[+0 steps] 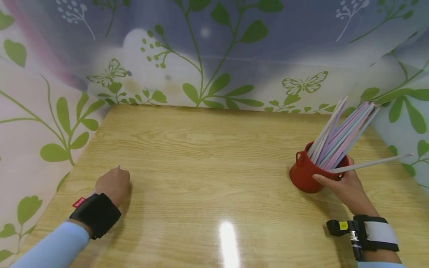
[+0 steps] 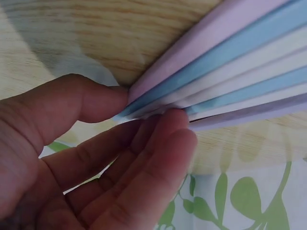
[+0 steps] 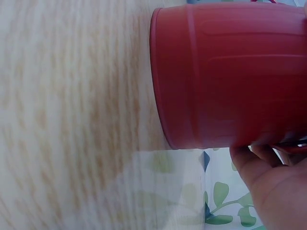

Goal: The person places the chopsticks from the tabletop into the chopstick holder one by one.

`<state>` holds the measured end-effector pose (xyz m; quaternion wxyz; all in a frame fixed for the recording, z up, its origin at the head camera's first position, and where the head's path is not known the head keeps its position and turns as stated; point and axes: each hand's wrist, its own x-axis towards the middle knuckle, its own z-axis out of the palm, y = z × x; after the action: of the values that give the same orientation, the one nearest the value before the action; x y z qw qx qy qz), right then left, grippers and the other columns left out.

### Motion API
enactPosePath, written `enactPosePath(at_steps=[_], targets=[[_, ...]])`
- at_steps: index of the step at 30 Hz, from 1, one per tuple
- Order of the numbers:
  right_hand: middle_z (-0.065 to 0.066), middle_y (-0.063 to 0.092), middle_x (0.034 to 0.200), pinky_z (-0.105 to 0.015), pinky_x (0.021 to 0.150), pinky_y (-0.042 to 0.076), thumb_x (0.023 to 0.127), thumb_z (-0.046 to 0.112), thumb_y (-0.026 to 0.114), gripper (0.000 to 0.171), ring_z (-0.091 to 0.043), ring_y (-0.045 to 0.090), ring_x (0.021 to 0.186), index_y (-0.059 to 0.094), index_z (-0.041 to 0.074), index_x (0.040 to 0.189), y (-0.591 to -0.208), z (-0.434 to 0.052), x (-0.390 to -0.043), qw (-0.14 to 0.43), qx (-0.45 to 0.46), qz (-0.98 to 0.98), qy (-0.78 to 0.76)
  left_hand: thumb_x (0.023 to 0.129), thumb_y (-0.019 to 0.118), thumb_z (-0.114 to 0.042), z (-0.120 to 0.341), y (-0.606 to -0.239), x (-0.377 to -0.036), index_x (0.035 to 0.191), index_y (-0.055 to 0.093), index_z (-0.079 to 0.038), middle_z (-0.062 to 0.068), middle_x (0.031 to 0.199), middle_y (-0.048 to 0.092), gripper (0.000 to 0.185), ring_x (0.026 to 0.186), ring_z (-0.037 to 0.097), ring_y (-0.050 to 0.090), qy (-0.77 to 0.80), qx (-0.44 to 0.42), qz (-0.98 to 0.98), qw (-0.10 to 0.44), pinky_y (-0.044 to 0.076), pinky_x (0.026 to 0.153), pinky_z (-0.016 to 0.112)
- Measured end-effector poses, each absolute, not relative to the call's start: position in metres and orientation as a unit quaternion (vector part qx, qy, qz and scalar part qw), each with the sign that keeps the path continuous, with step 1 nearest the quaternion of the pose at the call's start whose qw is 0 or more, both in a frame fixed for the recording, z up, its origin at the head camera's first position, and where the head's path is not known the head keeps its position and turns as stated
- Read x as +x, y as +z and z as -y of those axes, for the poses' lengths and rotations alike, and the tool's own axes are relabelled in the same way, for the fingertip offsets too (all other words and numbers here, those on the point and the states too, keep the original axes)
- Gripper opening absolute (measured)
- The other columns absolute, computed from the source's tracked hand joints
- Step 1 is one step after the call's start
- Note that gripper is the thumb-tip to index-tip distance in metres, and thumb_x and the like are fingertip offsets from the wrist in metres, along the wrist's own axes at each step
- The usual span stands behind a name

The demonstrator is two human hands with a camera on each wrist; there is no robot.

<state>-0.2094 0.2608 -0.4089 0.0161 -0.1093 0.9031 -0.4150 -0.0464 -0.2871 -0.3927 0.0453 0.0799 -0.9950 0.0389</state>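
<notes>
On the table's left side my left hand (image 1: 114,184) pinches several long, thin pastel sticks (image 2: 225,67) by their ends between thumb and fingers. They are pink, blue, white and lilac and fan out from the fingertips; in the head view the hand and wrist hide most of them. A small red bucket (image 1: 306,176) on the right holds a bundle of similar pastel sticks (image 1: 348,134), with one white stick (image 1: 375,162) leaning far out over the rim. My right hand (image 1: 350,190) grips the bucket's right side, thumb in front, other fingers mostly hidden behind it.
The wood-grain table (image 1: 201,160) lies between my hands. A leaf-and-butterfly patterned covering (image 1: 214,56) rises at the back and along both sides. A bright light reflection (image 1: 229,242) shows near the front. Wide black bands are on both wrists.
</notes>
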Motion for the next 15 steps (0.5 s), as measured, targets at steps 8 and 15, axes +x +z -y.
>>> enactPosePath(at_steps=[8,15], targets=[[-0.005,0.026,0.131,-0.045,0.088,0.037,0.075,0.028,0.061,0.080,-0.020,0.032,0.114,0.005,0.032,0.132,-0.386,-0.246,-0.195,0.013,-0.105,-0.901,-0.420,0.076,0.046,0.006,0.282,-0.392,-0.054,0.057,0.055,0.002,0.017,0.052,0.050,0.021,0.045,0.028,0.050,0.037,0.095,0.994,0.034,0.037,0.034,0.038],[-0.004,0.027,0.132,-0.047,0.087,0.036,0.076,0.029,0.060,0.079,-0.018,0.032,0.115,0.005,0.034,0.132,-0.384,-0.244,-0.193,0.017,-0.112,-0.902,-0.418,0.076,0.047,0.002,0.288,-0.393,-0.056,0.059,0.054,0.000,0.015,0.054,0.051,0.019,0.046,0.025,0.051,0.001,0.100,0.995,0.015,0.036,0.034,0.037]])
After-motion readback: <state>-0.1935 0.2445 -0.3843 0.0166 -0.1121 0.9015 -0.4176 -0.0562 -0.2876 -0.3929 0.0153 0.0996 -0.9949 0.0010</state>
